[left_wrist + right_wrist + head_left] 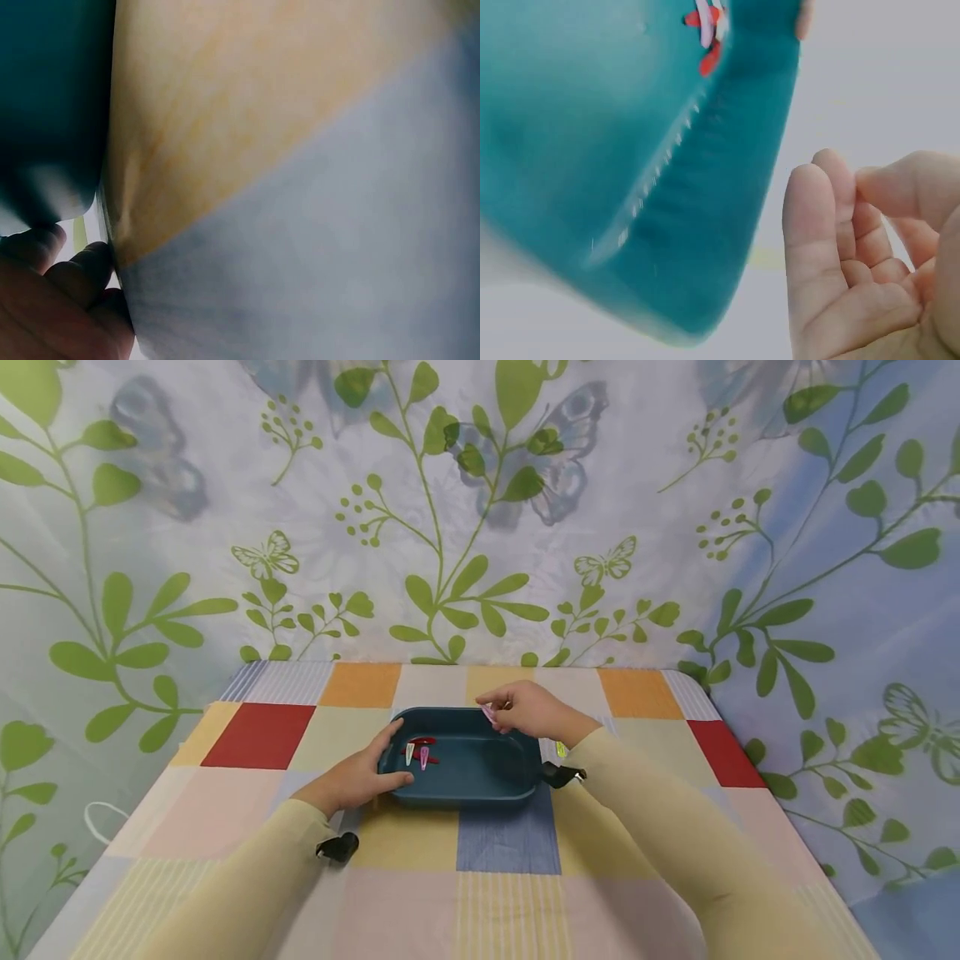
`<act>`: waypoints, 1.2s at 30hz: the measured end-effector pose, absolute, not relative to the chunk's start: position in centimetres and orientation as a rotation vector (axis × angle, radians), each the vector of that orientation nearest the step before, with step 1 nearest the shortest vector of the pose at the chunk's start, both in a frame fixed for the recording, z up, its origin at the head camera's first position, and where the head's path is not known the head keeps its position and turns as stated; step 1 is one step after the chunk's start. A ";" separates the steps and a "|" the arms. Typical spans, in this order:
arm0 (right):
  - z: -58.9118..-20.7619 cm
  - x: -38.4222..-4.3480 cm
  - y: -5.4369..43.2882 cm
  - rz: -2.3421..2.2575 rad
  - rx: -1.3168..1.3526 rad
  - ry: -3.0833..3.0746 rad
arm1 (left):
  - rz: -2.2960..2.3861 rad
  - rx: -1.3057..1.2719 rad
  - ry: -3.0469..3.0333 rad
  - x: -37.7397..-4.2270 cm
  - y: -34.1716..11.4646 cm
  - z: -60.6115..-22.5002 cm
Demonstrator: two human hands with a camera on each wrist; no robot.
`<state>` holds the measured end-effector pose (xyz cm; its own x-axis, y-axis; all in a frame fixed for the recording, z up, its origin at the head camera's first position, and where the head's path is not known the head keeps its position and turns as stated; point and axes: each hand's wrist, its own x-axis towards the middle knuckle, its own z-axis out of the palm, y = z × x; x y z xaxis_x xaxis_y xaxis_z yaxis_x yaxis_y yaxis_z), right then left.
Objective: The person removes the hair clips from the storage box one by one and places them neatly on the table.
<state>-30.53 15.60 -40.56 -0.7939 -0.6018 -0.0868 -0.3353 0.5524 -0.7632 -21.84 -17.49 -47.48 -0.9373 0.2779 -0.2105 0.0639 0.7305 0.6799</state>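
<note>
A dark teal tray [480, 793] with raised walls stands on the cloth. My left hand [360, 772] holds its left end, thumb at the near corner and fingers along the outer side. Inside, near that end, lie a white hair clip [409, 753], a pink hair clip [424, 757] and red hair clips [423, 741], partly overlapping. Over the far right rim, my right hand [527, 708] pinches another pink hair clip [489, 714] between thumb and fingers. That held clip cannot be made out in the right wrist view, where the fingertips [810, 199] meet beside the tray wall.
A patchwork tablecloth [405, 902] covers the table, with a leaf-and-butterfly curtain [480, 527] behind it. Something small and yellow-green [561, 749] lies right of the tray, partly covered by the right sleeve. A white cable [101, 822] loops at the table's left edge.
</note>
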 end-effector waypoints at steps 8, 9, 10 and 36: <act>-39.7 -29.9 22.4 -1.257 -0.621 2.536 | 1.011 0.253 2.633 -21.9 -17.4 -47.5; -39.8 -29.9 23.3 -1.259 -0.595 2.550 | 1.013 0.256 2.631 -21.9 -17.5 -47.5; -40.0 -29.8 24.1 -1.263 -0.566 2.561 | 1.014 0.260 2.633 -21.9 -17.5 -47.6; -48.0 -28.7 33.6 -0.950 -0.186 2.731 | 1.030 0.287 2.615 -22.0 -17.2 -47.8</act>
<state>-28.74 33.65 -48.03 -0.9623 -0.1983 -0.1861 -0.0399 0.7799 -0.6246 -22.01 -17.23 -47.77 -0.9302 0.2969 -0.2158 0.0701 0.7208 0.6896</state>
